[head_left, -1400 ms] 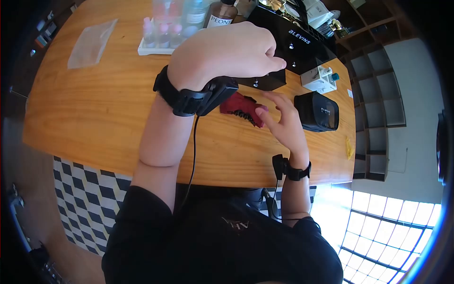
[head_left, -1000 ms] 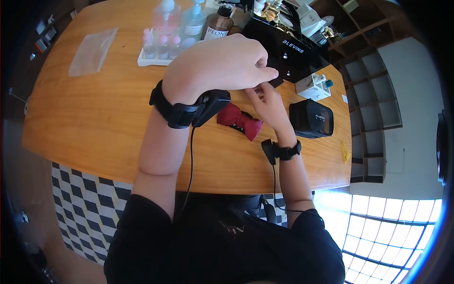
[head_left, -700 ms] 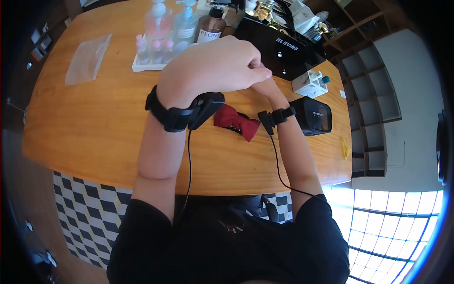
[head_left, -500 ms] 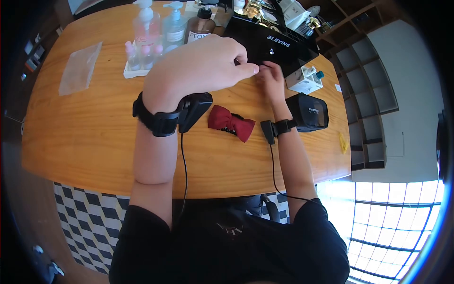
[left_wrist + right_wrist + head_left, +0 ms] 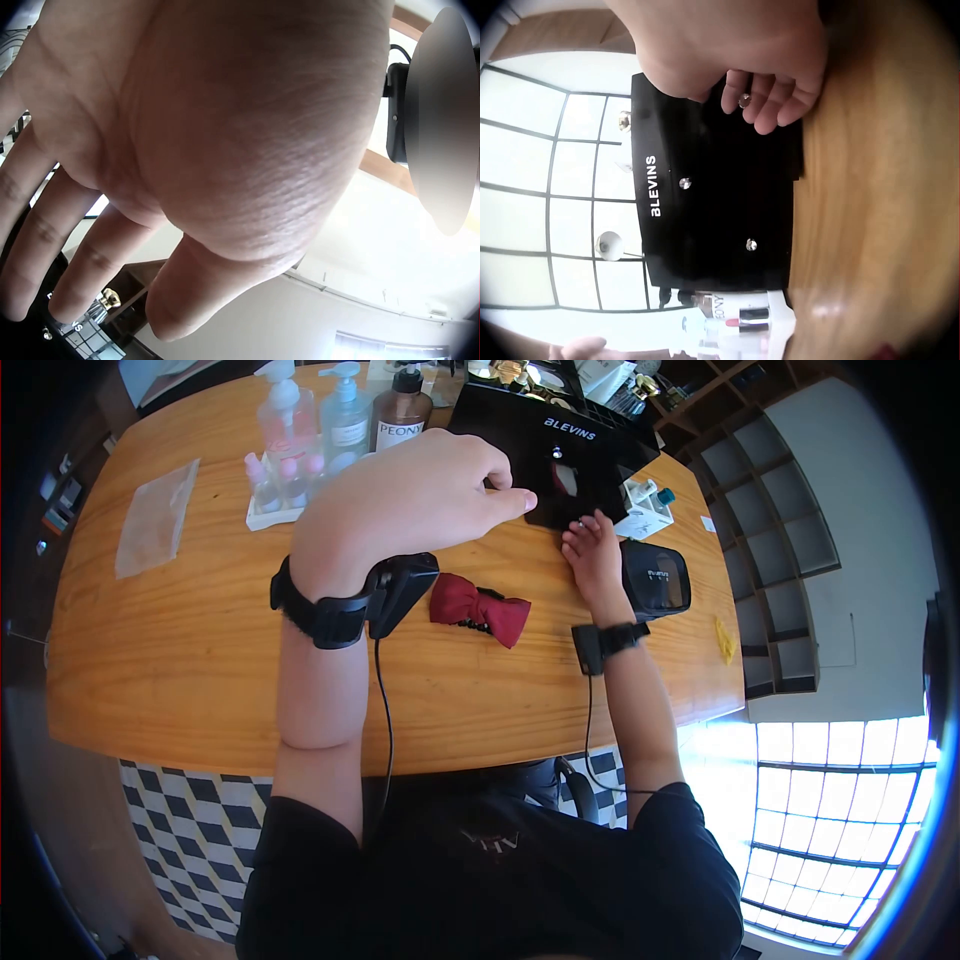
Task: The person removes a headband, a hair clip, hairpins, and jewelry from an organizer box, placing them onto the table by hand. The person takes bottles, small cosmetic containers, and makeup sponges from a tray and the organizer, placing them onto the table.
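In the head view, my right hand (image 5: pixel 597 565) is at the front of a pulled-out lower drawer (image 5: pixel 548 512) of a black BLEVINS organizer (image 5: pixel 500 432). Its fingers curl about the small clear drawer knob (image 5: pixel 744 100), which shows between them in the right wrist view. A reddish and white item (image 5: pixel 565 480) shows inside the drawer. My left hand (image 5: pixel 415 490) hovers bent at the wrist over the table, before the bottles. The left wrist view shows its fingers loosely extended around nothing. A dark red bow hair clip (image 5: pixel 480 610) lies on the table between the arms.
Behind the left hand, a white tray (image 5: pixel 268 520) bears pump bottles (image 5: pixel 345 420) and small pink-capped bottles. A brown PEONY bottle (image 5: pixel 402 410) stands beside them. Right of the drawer are a marble-patterned box (image 5: pixel 648 515) and a black case (image 5: pixel 656 578). A clear plastic bag (image 5: pixel 158 520) lies far left.
My right hand went in under the left hand, where an open left drawer now no longer shows, then moved right and drew the right drawer out. The left hand kept its pose.
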Tool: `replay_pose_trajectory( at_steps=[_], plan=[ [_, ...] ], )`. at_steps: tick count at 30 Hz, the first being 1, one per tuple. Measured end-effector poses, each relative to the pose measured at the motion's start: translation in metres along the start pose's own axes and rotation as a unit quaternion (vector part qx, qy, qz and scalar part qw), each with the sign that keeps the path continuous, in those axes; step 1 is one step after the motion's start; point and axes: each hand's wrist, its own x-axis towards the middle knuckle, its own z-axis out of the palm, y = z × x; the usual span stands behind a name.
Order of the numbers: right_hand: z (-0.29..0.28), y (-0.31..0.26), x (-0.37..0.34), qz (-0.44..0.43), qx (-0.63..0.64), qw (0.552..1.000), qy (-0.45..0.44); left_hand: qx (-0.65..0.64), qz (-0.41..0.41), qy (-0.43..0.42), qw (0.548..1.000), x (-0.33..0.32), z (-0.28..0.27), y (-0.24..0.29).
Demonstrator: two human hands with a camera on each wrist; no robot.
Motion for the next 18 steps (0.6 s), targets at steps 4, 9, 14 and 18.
replay_pose_trajectory(
  at_steps=[4, 9, 14, 18],
  plan=[
    [-0.009, -0.015, -0.062, 0.003, -0.108, 0.994, -0.031, -0.013, 0.002, 0.014, 1.0, -0.001, -0.004, -0.001],
    [-0.002, -0.049, -0.081, -0.201, -0.451, 0.865, -0.09, -0.011, 0.009, 0.007, 1.0, 0.002, -0.005, -0.001],
    [0.05, -0.066, -0.028, -0.335, -0.491, 0.801, -0.076, -0.015, 0.02, 0.02, 0.999, 0.002, 0.005, 0.001],
    [0.06, -0.06, 0.017, -0.242, -0.622, 0.739, -0.086, 0.009, 0.034, 0.014, 0.999, -0.003, 0.001, 0.002]
  ],
)
